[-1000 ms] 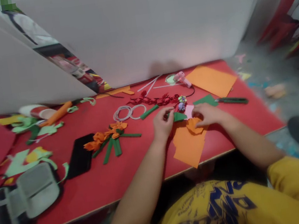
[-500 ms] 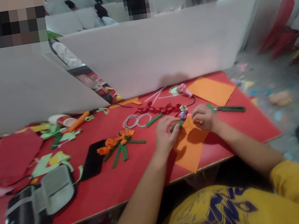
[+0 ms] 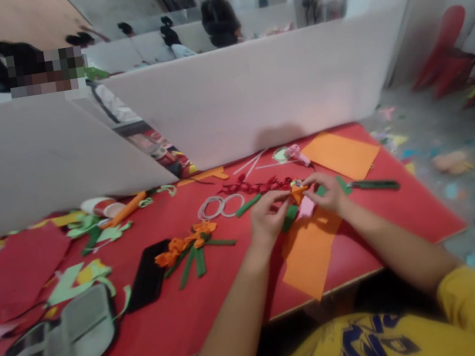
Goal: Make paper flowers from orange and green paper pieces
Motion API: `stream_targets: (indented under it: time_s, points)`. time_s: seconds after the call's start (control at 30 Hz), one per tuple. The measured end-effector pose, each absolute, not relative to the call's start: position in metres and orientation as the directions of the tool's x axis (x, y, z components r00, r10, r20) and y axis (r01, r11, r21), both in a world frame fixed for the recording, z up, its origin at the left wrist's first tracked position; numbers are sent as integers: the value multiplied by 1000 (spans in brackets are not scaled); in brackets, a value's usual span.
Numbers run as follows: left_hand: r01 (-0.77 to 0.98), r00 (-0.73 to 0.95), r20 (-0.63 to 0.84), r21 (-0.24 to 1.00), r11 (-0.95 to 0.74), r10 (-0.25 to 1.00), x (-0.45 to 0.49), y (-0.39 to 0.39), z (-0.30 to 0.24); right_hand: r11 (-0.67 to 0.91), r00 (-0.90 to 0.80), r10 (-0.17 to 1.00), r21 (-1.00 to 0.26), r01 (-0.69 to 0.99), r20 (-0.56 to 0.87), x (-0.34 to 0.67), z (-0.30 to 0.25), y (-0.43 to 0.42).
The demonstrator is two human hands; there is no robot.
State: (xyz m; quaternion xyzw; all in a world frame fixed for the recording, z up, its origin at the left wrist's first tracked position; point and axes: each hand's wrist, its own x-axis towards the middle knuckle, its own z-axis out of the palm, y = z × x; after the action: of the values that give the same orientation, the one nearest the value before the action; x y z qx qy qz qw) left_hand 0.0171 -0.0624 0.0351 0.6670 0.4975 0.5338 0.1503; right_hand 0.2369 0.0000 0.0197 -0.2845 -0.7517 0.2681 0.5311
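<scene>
A small folded orange paper piece (image 3: 299, 194) is pinched between my left hand (image 3: 269, 216) and my right hand (image 3: 328, 193), fingers closed at its two sides. Under it lie a pink scrap (image 3: 306, 207) and a green piece (image 3: 289, 218). The larger orange sheet (image 3: 312, 256) rests on the red table below my hands, reaching its front edge. Right of my right hand is a green-handled craft knife (image 3: 375, 185), blade toward the hand. To the left lie orange paper flowers (image 3: 184, 242) with green strips (image 3: 200, 261).
The table also carries a black phone (image 3: 149, 274), an open zip case (image 3: 85, 323), clear rings (image 3: 211, 207), red curled paper (image 3: 256, 184), a pink glue gun (image 3: 296, 155) and another orange sheet (image 3: 341, 155). A white partition (image 3: 251, 92) stands behind; people are beyond it.
My hands have drawn closer together, and the small orange piece now shows between them. The pink scrap has come into sight. The head view has tilted up slightly.
</scene>
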Motion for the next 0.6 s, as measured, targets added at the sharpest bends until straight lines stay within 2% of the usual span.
stream_targets:
  time_s: [0.3, 0.43, 0.6]
  points:
    - [560, 40, 559, 674, -482, 828, 20, -63, 17, 735, -403, 672, -627, 260, 621, 236, 7, -9]
    - [599, 136, 576, 601, -530, 806, 15, -66, 14, 758, -428, 651, -569, 320, 626, 235, 5, -13]
    - [652, 188, 602, 515, -557, 776, 11, -69, 14, 792, -436, 610, -532, 300, 662, 237, 8, -14]
